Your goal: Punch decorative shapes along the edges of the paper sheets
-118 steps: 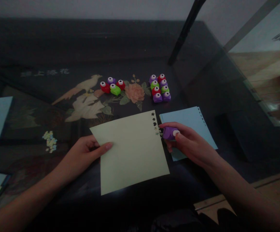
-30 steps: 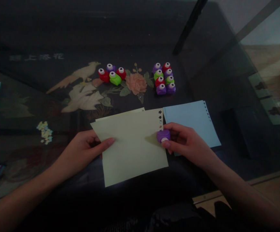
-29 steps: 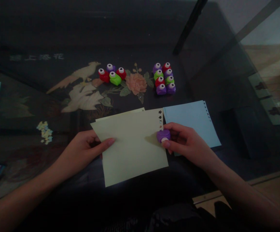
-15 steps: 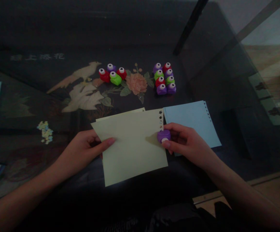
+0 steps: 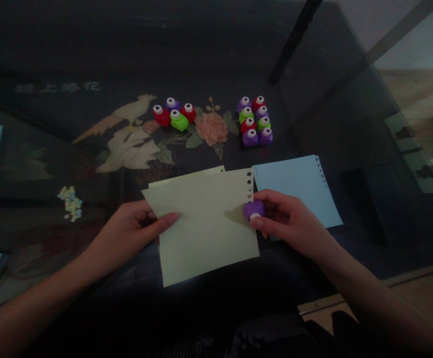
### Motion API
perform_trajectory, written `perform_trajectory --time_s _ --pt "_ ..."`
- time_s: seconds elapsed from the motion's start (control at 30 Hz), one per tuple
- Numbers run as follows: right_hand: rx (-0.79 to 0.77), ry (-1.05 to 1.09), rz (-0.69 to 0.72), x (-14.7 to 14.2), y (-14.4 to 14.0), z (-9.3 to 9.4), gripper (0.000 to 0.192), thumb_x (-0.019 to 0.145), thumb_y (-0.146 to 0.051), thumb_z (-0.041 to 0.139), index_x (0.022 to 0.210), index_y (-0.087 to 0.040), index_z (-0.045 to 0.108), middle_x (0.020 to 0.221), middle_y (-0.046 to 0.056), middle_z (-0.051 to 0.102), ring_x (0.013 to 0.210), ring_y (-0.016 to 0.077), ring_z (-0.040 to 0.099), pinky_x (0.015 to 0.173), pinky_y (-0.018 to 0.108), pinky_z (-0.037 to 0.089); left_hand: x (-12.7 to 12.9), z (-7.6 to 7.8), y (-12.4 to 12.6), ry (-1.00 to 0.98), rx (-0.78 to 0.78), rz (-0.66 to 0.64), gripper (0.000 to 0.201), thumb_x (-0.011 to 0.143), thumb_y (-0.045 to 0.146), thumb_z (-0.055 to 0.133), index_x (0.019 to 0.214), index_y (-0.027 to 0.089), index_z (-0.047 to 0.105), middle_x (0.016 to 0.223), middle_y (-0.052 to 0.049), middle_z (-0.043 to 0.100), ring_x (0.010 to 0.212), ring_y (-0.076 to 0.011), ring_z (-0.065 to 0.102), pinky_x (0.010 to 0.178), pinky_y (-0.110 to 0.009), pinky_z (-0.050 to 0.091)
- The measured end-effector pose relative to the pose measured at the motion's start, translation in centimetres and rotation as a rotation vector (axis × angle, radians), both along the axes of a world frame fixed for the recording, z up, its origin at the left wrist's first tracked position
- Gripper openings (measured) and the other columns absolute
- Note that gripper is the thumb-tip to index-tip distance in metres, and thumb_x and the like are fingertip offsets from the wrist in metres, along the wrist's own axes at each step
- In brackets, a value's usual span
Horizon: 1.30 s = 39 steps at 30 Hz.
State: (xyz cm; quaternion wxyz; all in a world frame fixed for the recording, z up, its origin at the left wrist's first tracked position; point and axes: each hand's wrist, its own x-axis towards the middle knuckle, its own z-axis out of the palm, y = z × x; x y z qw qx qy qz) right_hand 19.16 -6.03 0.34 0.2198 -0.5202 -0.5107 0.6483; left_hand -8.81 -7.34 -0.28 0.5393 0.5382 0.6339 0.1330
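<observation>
Cream sheet [image 5: 207,233] is pinched at its 9 o'clock edge by L hand [image 5: 136,223]; purple punch [image 5: 253,208] is gripped by R hand [image 5: 281,214] at sheet's 3 o'clock edge, hole row [image 5: 249,182] approx. 12 o'clock of it.

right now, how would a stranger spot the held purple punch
Over the dark table, find the yellow paper in the left hand. The purple punch is at its right edge. Unlike the other punches, grouped farther back, it is in the right hand.

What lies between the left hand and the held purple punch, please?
The head view shows a yellow sheet, gripped by the left hand, reaching across to the purple punch at its right edge.
</observation>
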Motion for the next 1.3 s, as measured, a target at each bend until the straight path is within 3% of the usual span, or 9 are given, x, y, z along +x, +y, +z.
perform_trajectory --time_s 0.73,1.3 --pt "-0.033 -0.008 -0.011 0.03 -0.02 -0.09 0.034 0.07 -0.034 0.076 0.095 -0.018 0.06 0.078 0.0 0.061 0.064 0.0109 0.055 0.058 0.025 0.044 -0.24 -0.17 -0.05 0.025 0.024 -0.044 0.032 0.077 0.051 0.058 0.069 0.021 0.065 0.064 -0.001 0.071 0.059 -0.0178 0.065 0.054 -0.025 0.052" --pt "-0.008 0.0 -0.003 0.07 -0.08 -0.22 0.033 0.071 -0.033 0.075 0.095 -0.017 0.06 0.074 -0.002 0.059 0.058 0.0081 0.051 0.052 0.022 0.041 -0.18 -0.5 -0.12 -0.04 0.066 -0.03 0.03 0.076 0.048 0.059 0.066 0.02 0.063 0.062 0.0 0.071 0.056 -0.0162 0.064 0.05 -0.023 0.051"
